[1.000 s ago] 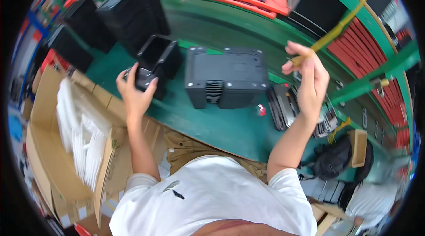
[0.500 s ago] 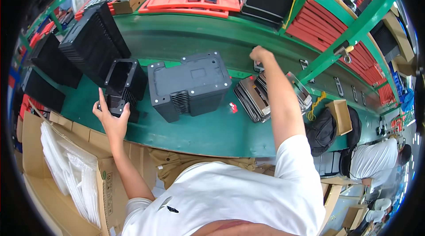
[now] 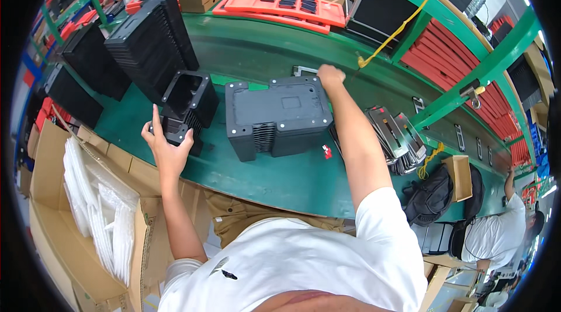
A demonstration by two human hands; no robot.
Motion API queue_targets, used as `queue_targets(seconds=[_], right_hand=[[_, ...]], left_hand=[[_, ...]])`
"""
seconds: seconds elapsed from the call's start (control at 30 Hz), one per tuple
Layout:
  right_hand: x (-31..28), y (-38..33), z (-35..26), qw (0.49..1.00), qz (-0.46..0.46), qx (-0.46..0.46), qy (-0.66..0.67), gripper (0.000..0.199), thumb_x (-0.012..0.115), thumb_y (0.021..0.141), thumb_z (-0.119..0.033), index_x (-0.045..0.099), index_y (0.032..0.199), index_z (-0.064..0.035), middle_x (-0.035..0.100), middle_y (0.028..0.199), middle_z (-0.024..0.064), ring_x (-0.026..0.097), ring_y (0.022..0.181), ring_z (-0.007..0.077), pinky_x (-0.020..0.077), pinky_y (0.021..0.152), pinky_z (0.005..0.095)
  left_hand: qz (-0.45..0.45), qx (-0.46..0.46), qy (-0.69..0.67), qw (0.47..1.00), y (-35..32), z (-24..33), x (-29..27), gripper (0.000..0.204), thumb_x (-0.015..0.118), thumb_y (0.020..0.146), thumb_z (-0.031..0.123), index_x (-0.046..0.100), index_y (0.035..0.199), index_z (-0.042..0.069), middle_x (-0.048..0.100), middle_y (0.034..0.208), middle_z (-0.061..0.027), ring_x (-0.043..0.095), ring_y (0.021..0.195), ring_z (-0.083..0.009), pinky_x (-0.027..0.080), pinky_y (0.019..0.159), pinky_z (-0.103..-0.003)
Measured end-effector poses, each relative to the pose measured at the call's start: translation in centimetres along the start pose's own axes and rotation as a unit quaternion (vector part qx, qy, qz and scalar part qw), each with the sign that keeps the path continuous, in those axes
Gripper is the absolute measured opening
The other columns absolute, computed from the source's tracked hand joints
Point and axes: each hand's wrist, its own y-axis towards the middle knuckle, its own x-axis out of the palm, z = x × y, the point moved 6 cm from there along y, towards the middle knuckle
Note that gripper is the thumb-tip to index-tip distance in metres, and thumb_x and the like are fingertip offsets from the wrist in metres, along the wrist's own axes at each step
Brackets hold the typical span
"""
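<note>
Here, right hand (image 3: 331, 76) on frame (image 3: 305, 68)

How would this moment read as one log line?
left hand: on small black part; right hand: holding metal bracket; between hands: large black stack

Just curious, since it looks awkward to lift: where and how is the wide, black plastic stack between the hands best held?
Probably low on both short ends of the wide, black plastic stack, coming from left and right: its ribbed front notch suggests separate layers, and its flat top shows no handle.
</note>
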Motion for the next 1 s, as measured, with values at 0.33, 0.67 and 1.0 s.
queue_targets(seconds=[0.33,0.67,1.0], right_hand=[[-3.7,5.5,14.7,0.897,0.159,0.117,0.396,0.037,0.069,0.086,-0.035,0.075,0.093,0.0008,0.073,0.094,0.0148,0.069,0.079,0.0236,0.0529,0.069,0.0371],[-16.4,-24.1,12.6,0.595,0.231,-0.291,0.712,0.030,0.070,0.097,-0.031,0.066,0.112,-0.0056,0.067,0.093,0.0042,0.060,0.072,0.0130,0.0487,0.064,0.0278],[-13.3,-27.6,-5.4,0.941,0.227,-0.179,0.176,0.016,0.073,0.083,-0.014,0.074,0.087,0.0008,0.075,0.079,0.0143,0.074,0.077,0.0298,0.0563,0.072,0.0420]], left_hand=[[-0.008,0.000,-0.010,1.000,0.2,0.7,0.3,0.106,0.085,0.074,0.020,0.029,0.164,0.022,0.033,0.140,-0.0268,0.047,0.124,-0.0430,0.043,0.107,-0.047],[-0.028,0.093,0.049,0.994,0.8,5.4,-3.6,0.121,0.092,0.071,0.032,0.019,0.165,0.011,0.027,0.160,-0.0284,0.034,0.144,-0.0487,0.034,0.117,-0.047],[-0.303,0.190,-0.260,0.897,1.3,14.1,3.3,0.136,0.098,0.059,0.041,0.018,0.164,0.008,0.032,0.162,-0.0227,0.040,0.145,-0.0394,0.035,0.120,-0.046]])
